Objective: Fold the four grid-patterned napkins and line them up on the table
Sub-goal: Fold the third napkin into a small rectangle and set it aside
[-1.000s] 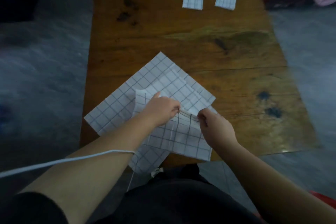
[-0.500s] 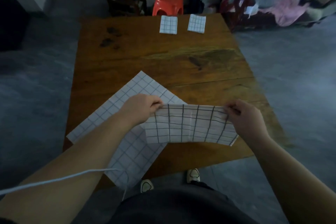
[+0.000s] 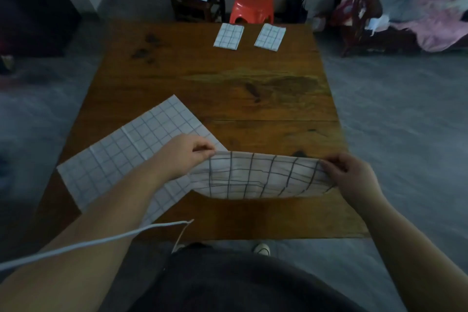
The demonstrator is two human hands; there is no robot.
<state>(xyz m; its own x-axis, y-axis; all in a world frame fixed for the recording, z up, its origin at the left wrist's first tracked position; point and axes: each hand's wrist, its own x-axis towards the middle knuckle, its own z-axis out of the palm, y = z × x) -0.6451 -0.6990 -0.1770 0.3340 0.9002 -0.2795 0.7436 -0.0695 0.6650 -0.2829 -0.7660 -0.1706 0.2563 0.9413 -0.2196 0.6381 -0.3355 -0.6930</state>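
Note:
A grid-patterned napkin is stretched in the air above the near part of the wooden table. My left hand pinches its upper left corner and my right hand pinches its upper right corner. The cloth sags between them. An unfolded napkin lies flat on the table at the near left, partly under my left arm. Two folded napkins lie side by side at the far edge.
A red plastic stool and a dark wooden chair stand beyond the far edge. Clothes are piled at the far right. A white cord crosses my left forearm. Grey floor surrounds the table.
My hands have lifted the top napkin off the flat one and pulled it taut sideways. It now hangs further right, above the table's near edge, sagging in the middle.

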